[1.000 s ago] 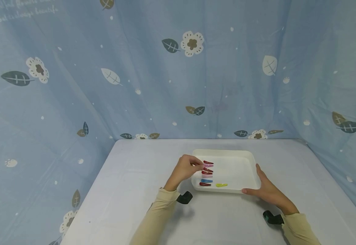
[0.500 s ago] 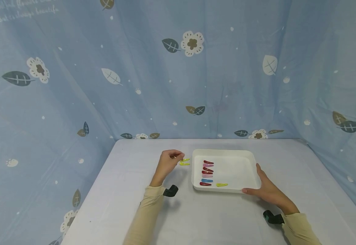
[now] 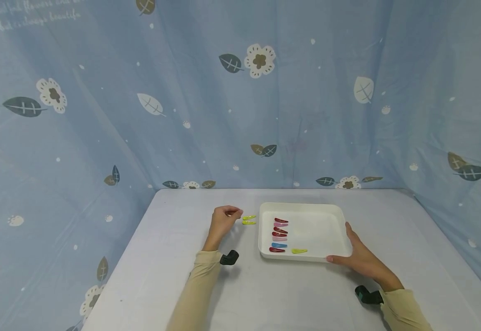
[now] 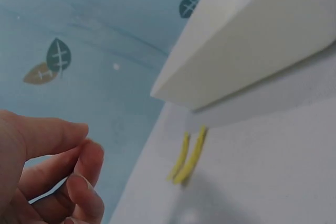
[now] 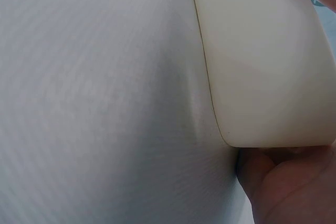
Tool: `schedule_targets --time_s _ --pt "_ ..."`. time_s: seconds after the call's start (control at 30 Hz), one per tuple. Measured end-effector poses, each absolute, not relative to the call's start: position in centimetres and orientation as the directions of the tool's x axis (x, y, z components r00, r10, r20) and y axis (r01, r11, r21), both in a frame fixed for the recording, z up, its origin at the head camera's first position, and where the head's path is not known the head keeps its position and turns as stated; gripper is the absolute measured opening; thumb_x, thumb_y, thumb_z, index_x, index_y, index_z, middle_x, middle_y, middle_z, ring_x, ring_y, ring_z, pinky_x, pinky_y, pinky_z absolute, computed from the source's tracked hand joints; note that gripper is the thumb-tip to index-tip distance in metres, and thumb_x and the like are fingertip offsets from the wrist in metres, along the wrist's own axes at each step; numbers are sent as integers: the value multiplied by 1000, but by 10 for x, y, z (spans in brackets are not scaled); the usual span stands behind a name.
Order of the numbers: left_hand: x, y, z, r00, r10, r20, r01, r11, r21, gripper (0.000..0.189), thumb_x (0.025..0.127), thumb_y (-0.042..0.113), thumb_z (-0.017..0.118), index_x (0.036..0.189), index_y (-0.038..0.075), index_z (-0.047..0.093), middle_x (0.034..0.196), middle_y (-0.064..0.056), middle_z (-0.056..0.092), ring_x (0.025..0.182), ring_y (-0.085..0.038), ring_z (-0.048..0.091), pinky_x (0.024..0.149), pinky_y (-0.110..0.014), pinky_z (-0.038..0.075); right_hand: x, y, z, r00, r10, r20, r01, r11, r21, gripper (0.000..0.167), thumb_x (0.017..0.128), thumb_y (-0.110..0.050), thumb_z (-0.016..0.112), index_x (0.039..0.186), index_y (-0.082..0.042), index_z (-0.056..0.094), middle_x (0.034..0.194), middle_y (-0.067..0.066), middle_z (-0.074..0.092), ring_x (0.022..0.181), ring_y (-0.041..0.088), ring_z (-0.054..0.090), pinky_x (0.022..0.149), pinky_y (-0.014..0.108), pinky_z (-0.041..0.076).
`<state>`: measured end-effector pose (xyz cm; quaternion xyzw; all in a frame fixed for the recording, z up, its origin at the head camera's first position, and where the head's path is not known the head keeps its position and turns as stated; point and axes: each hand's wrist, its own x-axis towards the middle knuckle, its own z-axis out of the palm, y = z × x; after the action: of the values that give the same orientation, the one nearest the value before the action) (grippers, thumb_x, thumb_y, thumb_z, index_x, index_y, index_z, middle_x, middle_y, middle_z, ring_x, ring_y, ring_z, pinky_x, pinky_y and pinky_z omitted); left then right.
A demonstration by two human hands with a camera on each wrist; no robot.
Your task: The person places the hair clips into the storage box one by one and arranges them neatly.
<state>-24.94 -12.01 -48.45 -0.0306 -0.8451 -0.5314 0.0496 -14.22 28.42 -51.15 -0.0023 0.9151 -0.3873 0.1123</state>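
My left hand [image 3: 223, 224] is over the table just left of two yellow hair clips [image 3: 249, 223]. Its fingers are curled, thumb against index fingertip, and nothing shows between them in the left wrist view. There the two clips [image 4: 192, 158] lie side by side, apart from the fingertips. With thumb at the front and fingers along the right side, my right hand [image 3: 364, 257] grips the white tray [image 3: 323, 227] by its front right corner. Inside the tray, several red, pink and blue hair clips [image 3: 279, 234] form a column at the left. One yellow clip [image 3: 299, 251] lies beside the column's front end.
A white-covered table [image 3: 298, 294] carries the tray and clips. Behind it and at both sides hangs a blue curtain [image 3: 207, 92] with leaves and flowers. Dark devices [image 3: 229, 257] are worn on both wrists.
My left hand has moved left from over the column of clips to outside the tray, then slightly further left, off the two yellow clips. My right hand stays on the tray.
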Motion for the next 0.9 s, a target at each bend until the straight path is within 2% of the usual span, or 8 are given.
schedule_targets --time_s 0.3,0.73,0.9 --pt "-253 -118 -497 -998 -39 51 30 422 906 20 92 18 75 99 -1 79 89 -15 77 73 -14 66 65 -25 48 -141 284 -509 -973 -97 -211 85 697 -712 139 81 -47 84 161 0 -20 167 39 -4 150 65 8 112 81 19" --pt "-255 -114 -509 -997 -76 2 -34 470 882 18 91 14 75 97 -3 78 87 -14 76 65 -12 62 57 -22 47 -142 284 -510 -974 -102 -202 77 689 -720 138 81 -46 84 161 0 -19 167 39 -4 150 65 8 112 82 19" --pt "-256 -111 -512 -996 -94 8 -42 514 857 17 90 15 76 94 -1 79 86 -13 76 67 -12 62 59 -21 47 -142 285 -510 -973 -103 -205 81 685 -724 138 81 -45 84 161 0 -19 167 39 -5 151 65 6 112 82 18"
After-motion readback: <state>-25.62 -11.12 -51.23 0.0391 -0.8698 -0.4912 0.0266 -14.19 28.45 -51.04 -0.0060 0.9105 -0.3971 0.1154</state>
